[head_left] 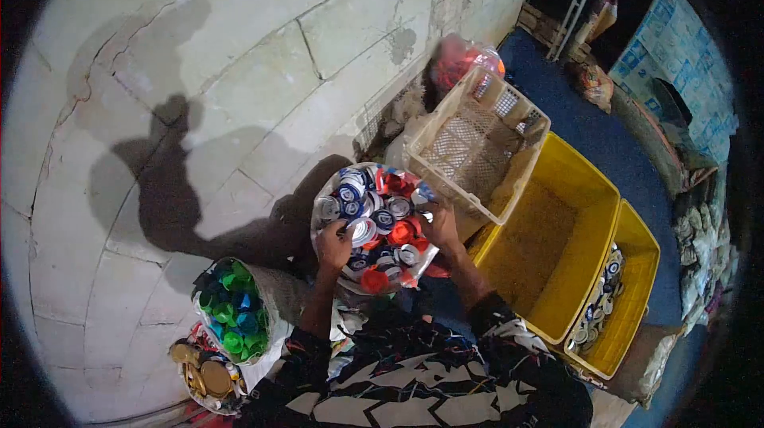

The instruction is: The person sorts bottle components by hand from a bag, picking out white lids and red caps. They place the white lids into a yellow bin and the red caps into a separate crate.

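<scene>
A round, light-coloured sack [317,225] stands in front of me, filled to the top with red, white and blue plastic caps [383,221]. My left hand [334,245] is over its left side, fingers curled in, fingertips at a white cap [362,231]. At the right side of the opening is my right hand [440,225], its fingers bent down among the caps beside the rim. I cannot tell what those fingers hold.
Right of the sack sit a beige slatted crate [475,213], a large yellow tub [549,324] and a yellow bin [637,300] holding caps. Sacks of green-blue caps [231,308] and gold-brown lids [215,378] stand lower left. A block wall [239,70] rises behind.
</scene>
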Available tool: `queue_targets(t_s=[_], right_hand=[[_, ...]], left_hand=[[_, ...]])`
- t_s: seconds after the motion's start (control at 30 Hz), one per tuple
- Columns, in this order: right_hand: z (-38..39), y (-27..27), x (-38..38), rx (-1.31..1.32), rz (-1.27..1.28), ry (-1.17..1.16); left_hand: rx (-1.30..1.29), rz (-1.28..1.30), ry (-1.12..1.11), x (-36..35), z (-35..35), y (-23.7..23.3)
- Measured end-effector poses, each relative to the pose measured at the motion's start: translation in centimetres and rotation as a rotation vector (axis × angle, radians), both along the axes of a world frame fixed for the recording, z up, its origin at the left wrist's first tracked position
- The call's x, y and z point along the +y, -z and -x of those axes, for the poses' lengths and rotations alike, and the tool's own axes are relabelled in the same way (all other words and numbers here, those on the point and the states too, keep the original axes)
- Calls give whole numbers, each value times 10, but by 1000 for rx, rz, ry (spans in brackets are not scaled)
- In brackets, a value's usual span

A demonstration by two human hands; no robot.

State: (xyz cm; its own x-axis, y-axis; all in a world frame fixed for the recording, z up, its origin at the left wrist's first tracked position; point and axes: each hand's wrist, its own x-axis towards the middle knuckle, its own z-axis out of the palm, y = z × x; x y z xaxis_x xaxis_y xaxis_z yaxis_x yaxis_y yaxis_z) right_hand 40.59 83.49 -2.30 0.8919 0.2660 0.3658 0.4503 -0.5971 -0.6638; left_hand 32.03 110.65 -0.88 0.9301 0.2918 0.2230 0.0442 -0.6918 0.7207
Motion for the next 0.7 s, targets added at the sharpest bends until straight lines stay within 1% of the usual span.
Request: queue_targets(t_s=[0.03, 0.13, 0.2, 0.3, 0.37, 0.4, 0.47, 0.5, 0.6, 0.63, 0.7], right_hand=[[-8, 2, 10, 4, 71, 36], [-17, 12, 37, 86, 257, 148], [-22, 21, 47, 229, 343, 236], [-21, 21, 45, 378, 287, 262], [-12, 17, 38, 325, 294, 258], [-8, 15, 33, 298, 297, 260], [-2, 12, 22, 227, 10, 194], [2, 8, 18, 187, -132, 161], [23, -13, 2, 174, -279, 15], [35, -25, -1, 259, -236, 73], [52, -24, -12, 146, -103, 128]], left_hand=[[12, 146, 0, 5, 8, -11], [-10, 180, 23, 26, 15, -13], [-15, 106, 20, 36, 14, -5], [-51, 22, 99, 46, 9, 0], [-94, -9, 190, 47, 3, 4], [-48, -34, 244, 44, -1, 2], [42, -86, 359, 36, -11, -4], [137, -51, 369, 27, -15, -7], [1, -174, 525, 11, -35, 6], [-10, -280, 575, 3, -40, 7], [57, -364, 680, -12, -49, 4]])
